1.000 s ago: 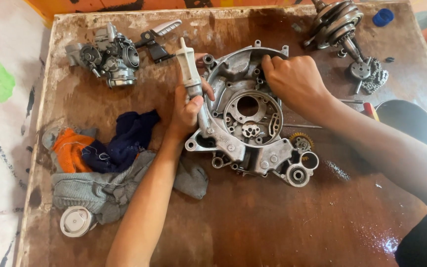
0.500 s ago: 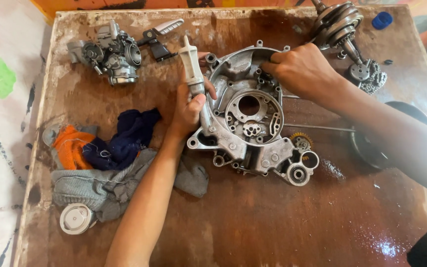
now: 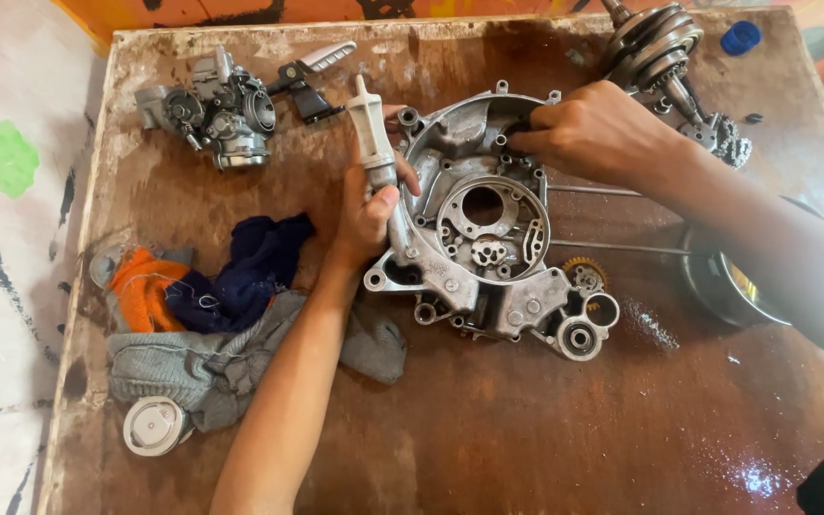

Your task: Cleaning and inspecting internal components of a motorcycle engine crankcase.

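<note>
Clenched round the pale tool handle [image 3: 371, 143] at the engine casing's [image 3: 488, 238] left edge, your left hand [image 3: 366, 215] steadies it on the desk [image 3: 488, 429] while your right hand [image 3: 588, 133] pinches its upper rim.

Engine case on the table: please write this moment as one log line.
left hand: holds grey tool handle at engine case | right hand: fingers inside case top | rags: left of case

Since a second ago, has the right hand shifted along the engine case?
Yes. The right hand has slid left along the top rim of the engine case, toward the left hand holding the pale tube.
</note>
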